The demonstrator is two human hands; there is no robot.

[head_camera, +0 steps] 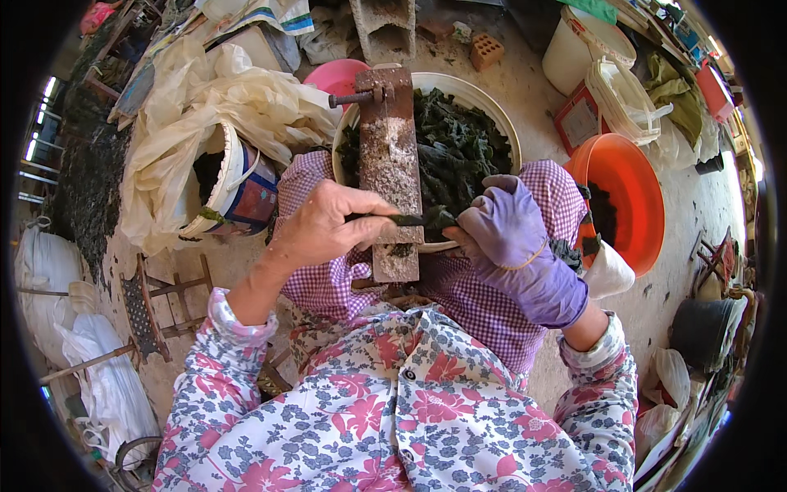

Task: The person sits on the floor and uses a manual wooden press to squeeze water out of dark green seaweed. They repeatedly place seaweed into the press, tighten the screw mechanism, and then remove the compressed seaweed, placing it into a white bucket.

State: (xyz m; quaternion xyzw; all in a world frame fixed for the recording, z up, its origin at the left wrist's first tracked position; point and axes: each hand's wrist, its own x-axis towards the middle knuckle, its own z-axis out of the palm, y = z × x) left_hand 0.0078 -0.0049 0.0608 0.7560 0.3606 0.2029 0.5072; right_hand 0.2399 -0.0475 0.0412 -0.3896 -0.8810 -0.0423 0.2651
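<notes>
My bare left hand [335, 224] pinches a thin dark strip [408, 219] that crosses the near end of a plank [388, 166]. Whether the strip is a blade or seaweed, I cannot tell. Gloved in purple, with a rubber band at the wrist, my right hand [510, 240] pinches a dark green piece, apparently seaweed [440, 218], just right of the plank. The plank is crusted with pale residue and has a metal bolt [351, 99] at its far end. It lies across a round white tub [515, 132] heaped with dark green leafy seaweed [458, 135].
Left of my knees, a white and blue bucket [246, 184] leans beside crumpled plastic sheeting [184, 117]. An orange bucket [636, 203] with dark pieces inside stands on the right. Beyond the tub are a pink basin [335, 75], a concrete block [384, 31] and a brick [486, 51].
</notes>
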